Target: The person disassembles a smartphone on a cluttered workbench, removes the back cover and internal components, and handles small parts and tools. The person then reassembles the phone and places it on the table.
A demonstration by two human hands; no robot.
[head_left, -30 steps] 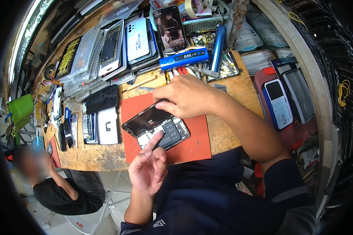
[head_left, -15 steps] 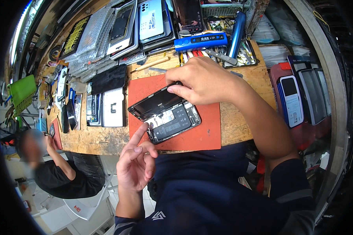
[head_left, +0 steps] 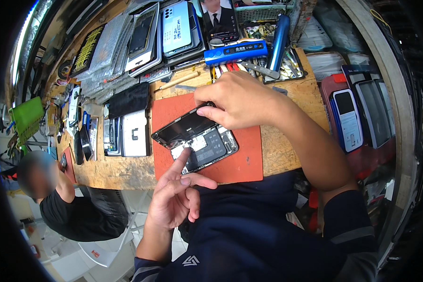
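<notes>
An opened smartphone (head_left: 210, 149) lies on a red-orange mat (head_left: 244, 164), its battery and metal-shielded board exposed. Its black screen panel (head_left: 185, 126) is tilted up along the far side, standing at an angle over the body. My right hand (head_left: 228, 101) pinches the panel's upper right corner between thumb and fingers. From the near side, my left hand (head_left: 176, 195) reaches in with the index finger stretched out; the fingertip is at the silvery board area beside the battery. The left hand's other fingers are spread and loosely curled, holding nothing.
Behind the mat lie a blue electric screwdriver (head_left: 235, 51), a wooden stick (head_left: 177, 81) and a tray of tools. Phones and bubble-wrapped parts (head_left: 105, 61) are stacked at the back left. A white box (head_left: 135, 134) sits left of the mat. Another person (head_left: 80, 211) sits at the lower left.
My left index finger has moved right and further in over the phone's board, and the left thumb has stretched out to the right. My right hand still holds the tilted panel.
</notes>
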